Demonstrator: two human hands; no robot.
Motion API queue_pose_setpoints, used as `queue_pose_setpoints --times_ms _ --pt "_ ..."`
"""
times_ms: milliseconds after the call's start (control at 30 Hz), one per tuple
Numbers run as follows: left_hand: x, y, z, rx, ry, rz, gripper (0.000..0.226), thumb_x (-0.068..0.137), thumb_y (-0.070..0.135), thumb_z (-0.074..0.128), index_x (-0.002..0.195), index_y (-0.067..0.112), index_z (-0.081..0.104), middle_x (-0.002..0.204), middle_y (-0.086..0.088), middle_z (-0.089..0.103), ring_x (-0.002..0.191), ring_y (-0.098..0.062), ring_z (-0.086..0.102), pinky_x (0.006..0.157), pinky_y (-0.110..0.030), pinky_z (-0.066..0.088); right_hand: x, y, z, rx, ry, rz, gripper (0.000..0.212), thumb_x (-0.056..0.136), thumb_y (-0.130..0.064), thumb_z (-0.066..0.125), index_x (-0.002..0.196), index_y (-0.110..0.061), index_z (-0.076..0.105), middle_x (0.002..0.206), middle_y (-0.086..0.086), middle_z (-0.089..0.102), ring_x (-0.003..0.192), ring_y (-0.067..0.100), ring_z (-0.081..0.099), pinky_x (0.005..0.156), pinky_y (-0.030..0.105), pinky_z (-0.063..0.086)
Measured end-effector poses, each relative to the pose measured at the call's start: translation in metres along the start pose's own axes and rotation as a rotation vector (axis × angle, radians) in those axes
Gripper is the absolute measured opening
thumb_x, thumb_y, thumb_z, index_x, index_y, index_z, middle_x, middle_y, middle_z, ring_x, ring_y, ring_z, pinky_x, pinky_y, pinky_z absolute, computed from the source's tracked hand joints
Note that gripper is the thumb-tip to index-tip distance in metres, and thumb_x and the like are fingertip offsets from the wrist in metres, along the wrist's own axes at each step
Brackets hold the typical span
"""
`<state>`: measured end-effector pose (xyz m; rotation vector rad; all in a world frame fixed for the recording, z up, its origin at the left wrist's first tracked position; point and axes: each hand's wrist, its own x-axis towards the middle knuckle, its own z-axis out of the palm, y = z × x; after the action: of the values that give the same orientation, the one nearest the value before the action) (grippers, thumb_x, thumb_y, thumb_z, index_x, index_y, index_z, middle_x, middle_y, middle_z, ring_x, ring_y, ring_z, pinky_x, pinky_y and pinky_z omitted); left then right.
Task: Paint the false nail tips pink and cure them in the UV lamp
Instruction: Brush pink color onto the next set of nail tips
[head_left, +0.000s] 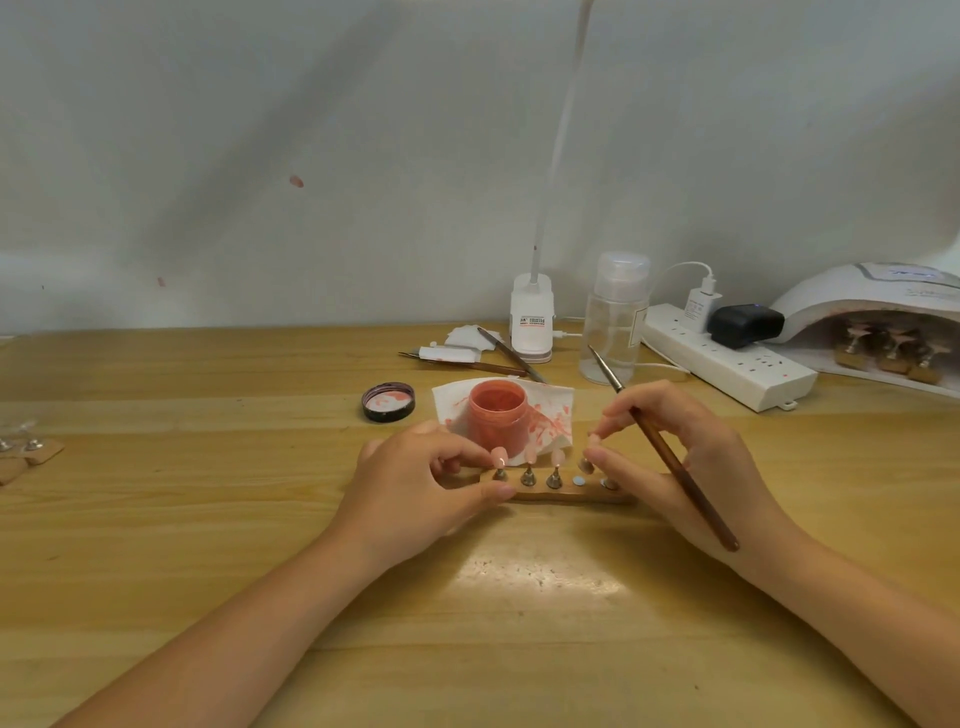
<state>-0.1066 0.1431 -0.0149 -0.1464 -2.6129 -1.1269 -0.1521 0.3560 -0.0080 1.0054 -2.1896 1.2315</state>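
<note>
Spare stands (31, 452): they lie at the far left edge of the table (208, 519), well apart from your work.
Jar lid (388, 401): it rests upside down just left of the jar, so the wet side stays off the wood.
Left hand (426, 483): your thumb and fingers pinch the left end of the wooden nail holder (566, 493); I think this keeps it steady.
Pink gel jar (497, 415): open, standing on a stained tissue (550, 415) just behind the holder, near for dipping.
Nail tips (529, 457): three pink ones stand on metal pegs on the holder; two round seats at the right are bare.
Right hand (670, 457): your fingertips pinch one peg with its nail tip (592, 441) above the bare seats, while the brush (675, 467) is tucked along the hand, bristles away from the tips.
UV lamp (872, 306): at the far right, beside the power strip (727, 358), with other stands already inside it.
</note>
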Motion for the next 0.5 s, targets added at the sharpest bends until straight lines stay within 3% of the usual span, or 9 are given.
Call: queue_pose_setpoints --times_ms 100,267,400,500 --pt "0.0013 -0.001 0.001 -0.038 0.0 0.006 0.015 0.066 0.042 0.073 0.076 0.05 0.064 0.068 0.013 0.052 0.067 0.002 0.045 0.073 -0.027 0.034 -0.0005 0.0039 -0.0007 0.001 -0.04 -0.012 0.028 0.069 -0.039 0.063 0.093 -0.034 0.05 0.081 -0.017 0.062 0.087 -0.007 0.059 0.083 0.006 0.042" --pt "0.0017 -0.0022 0.0011 -0.063 -0.015 0.015 0.016 0.07 0.033 0.074 0.082 0.043 0.069 0.068 0.01 0.055 0.065 -0.004 0.046 0.063 -0.02 0.036 -0.0029 0.0086 0.0011 -0.046 -0.106 -0.012 0.028 0.069 -0.045 0.061 0.094 -0.039 0.049 0.083 -0.019 0.061 0.09 -0.009 0.057 0.08 0.0 0.038" --pt "0.0017 -0.0009 0.0014 -0.032 -0.042 0.008 0.021 0.059 0.051 0.072 0.078 0.051 0.063 0.07 0.012 0.055 0.068 0.0 0.046 0.077 -0.031 0.039 -0.0026 0.0092 0.0012 -0.045 -0.109 0.005 0.029 0.067 -0.048 0.06 0.093 -0.04 0.049 0.083 -0.02 0.061 0.09 -0.012 0.056 0.078 -0.001 0.038" --pt "0.0001 0.003 0.0013 0.014 -0.05 0.033 0.024 0.061 0.045 0.076 0.073 0.055 0.058 0.069 0.012 0.053 0.069 0.0 0.046 0.084 -0.042 0.041 -0.0028 0.0059 -0.0003 -0.056 -0.068 -0.026 0.034 0.067 -0.051 0.059 0.095 -0.032 0.053 0.088 -0.017 0.061 0.091 -0.005 0.057 0.078 0.001 0.04"
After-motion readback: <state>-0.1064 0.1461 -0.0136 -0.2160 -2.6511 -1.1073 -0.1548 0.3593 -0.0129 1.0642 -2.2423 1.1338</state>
